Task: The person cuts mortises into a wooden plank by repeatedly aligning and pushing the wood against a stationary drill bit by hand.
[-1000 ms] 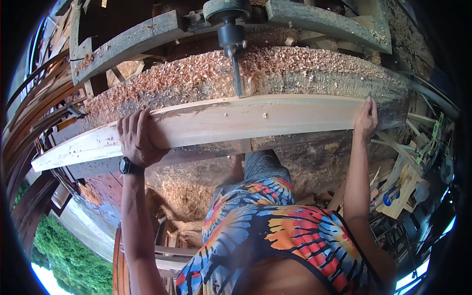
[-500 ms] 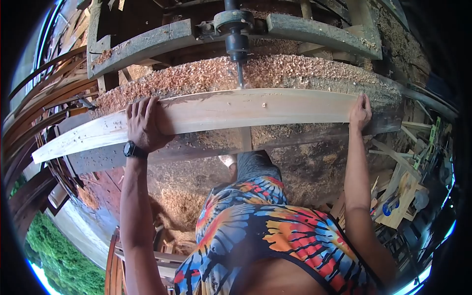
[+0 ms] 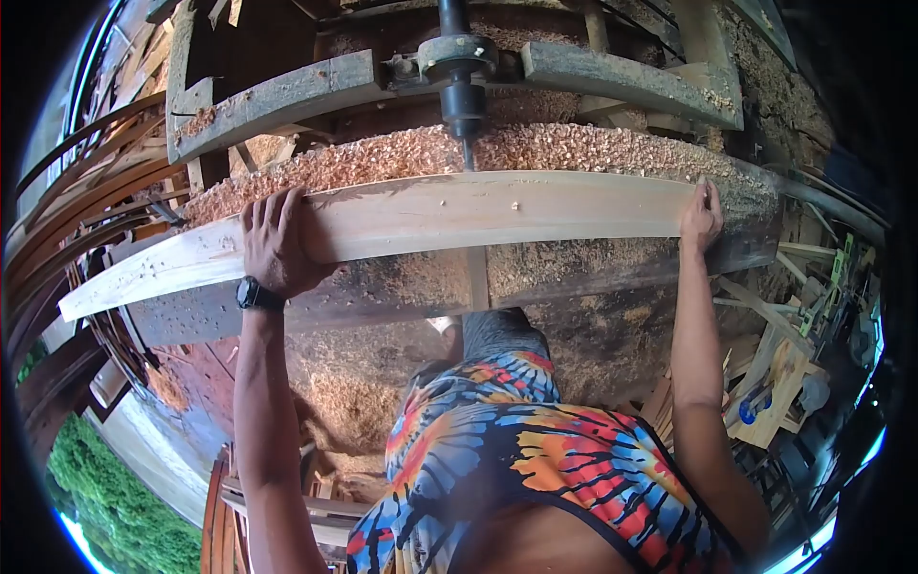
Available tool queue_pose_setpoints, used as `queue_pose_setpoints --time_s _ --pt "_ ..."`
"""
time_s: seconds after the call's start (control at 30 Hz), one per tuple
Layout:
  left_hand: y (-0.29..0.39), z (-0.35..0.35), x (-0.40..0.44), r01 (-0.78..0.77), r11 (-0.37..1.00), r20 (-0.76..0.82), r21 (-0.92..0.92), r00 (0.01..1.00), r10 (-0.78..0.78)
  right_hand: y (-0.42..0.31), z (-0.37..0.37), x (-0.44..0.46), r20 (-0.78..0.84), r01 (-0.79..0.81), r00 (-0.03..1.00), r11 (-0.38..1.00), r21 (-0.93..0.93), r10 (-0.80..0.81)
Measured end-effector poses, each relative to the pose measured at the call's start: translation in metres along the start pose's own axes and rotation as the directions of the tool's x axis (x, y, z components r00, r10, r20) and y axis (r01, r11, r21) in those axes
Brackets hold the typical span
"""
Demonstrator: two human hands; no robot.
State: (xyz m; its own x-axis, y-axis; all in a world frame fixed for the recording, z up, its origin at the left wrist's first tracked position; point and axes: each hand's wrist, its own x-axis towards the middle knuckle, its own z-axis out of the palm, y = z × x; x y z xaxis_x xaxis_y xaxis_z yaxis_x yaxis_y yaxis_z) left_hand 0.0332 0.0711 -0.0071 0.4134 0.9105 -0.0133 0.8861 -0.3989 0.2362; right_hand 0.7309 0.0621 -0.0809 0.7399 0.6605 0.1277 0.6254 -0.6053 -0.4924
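A long, pale, curved board (image 3: 497,209) lies across the middle of the view, with a few wood chips on it. My left hand (image 3: 275,239), with a black watch at the wrist, is spread over the board left of its middle and presses on it. At the right end, my right hand (image 3: 702,216) grips the board, its fingers at the far edge. A dark spindle (image 3: 463,103) points down, and its thin bit (image 3: 469,155) meets the far edge of the board near the middle. The bit's tip is hidden behind that edge.
Wood shavings (image 3: 382,163) are heaped along the workbench (image 3: 382,306) behind the board. Grey wooden beams (image 3: 287,103) flank the spindle. Curved strips (image 3: 96,206) are stacked at the left. Scrap wood (image 3: 776,378) and a blue roll (image 3: 755,405) lie at the right.
Since one second ago the board and both hands stand slightly higher in view, and less of the bit shows. In the last half second the bench and spindle have shifted lower against the board.
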Motion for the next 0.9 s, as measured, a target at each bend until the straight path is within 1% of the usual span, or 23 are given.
queue_pose_setpoints --time_s 0.03,0.13,0.23,0.27,0.37,0.47,0.57,0.6,0.7,0.8,0.87,0.9 --pt "-0.001 0.001 0.0 -0.002 1.0 -0.009 -0.004 1.0 0.001 0.002 0.003 0.001 -0.002 0.011 1.0 0.999 0.038 -0.01" --pt "-0.003 0.004 0.002 -0.004 1.0 -0.026 -0.014 1.0 0.003 0.004 0.006 0.006 -0.011 0.023 1.0 1.0 0.017 -0.023" --pt "-0.003 0.007 -0.001 0.002 1.0 -0.025 -0.018 1.0 -0.002 0.006 0.007 0.007 0.0 0.061 0.998 0.995 0.078 -0.061" --pt "-0.003 0.008 -0.002 -0.006 1.0 -0.03 -0.011 1.0 0.005 0.005 0.008 0.007 -0.011 0.031 0.999 0.999 0.024 -0.031" --pt "0.002 0.0 0.002 0.003 1.0 -0.03 0.015 1.0 -0.003 0.013 0.019 0.009 -0.071 0.084 0.994 0.994 0.071 -0.079" --pt "0.007 -0.001 -0.001 0.027 1.0 -0.038 0.015 0.999 -0.026 0.005 0.015 0.004 -0.029 0.03 0.999 0.998 0.051 -0.029" --pt "0.008 0.0 -0.002 0.049 0.999 -0.009 0.021 0.999 -0.049 0.018 0.019 0.003 -0.012 0.033 0.999 0.985 0.171 -0.031" --pt "0.011 0.0 -0.004 0.047 0.999 -0.007 0.013 0.999 -0.047 0.014 0.011 -0.007 -0.024 0.043 0.999 0.988 0.147 -0.04" --pt "0.015 -0.001 -0.014 0.046 0.999 0.008 0.025 0.999 -0.046 0.036 0.008 -0.024 -0.088 0.106 0.992 0.97 0.217 -0.089" --pt "0.016 0.002 -0.028 0.019 1.0 0.012 -0.015 1.0 -0.019 0.043 -0.014 -0.049 -0.042 0.025 0.999 0.993 0.12 -0.02" --pt "0.019 0.001 -0.036 0.002 1.0 0.027 -0.015 1.0 -0.002 0.053 -0.028 -0.069 -0.025 -0.01 1.0 0.987 0.162 0.014" --pt "0.021 0.0 -0.04 0.011 1.0 0.064 -0.016 0.998 -0.01 0.057 -0.033 -0.077 -0.016 -0.03 0.999 0.983 0.18 0.034"
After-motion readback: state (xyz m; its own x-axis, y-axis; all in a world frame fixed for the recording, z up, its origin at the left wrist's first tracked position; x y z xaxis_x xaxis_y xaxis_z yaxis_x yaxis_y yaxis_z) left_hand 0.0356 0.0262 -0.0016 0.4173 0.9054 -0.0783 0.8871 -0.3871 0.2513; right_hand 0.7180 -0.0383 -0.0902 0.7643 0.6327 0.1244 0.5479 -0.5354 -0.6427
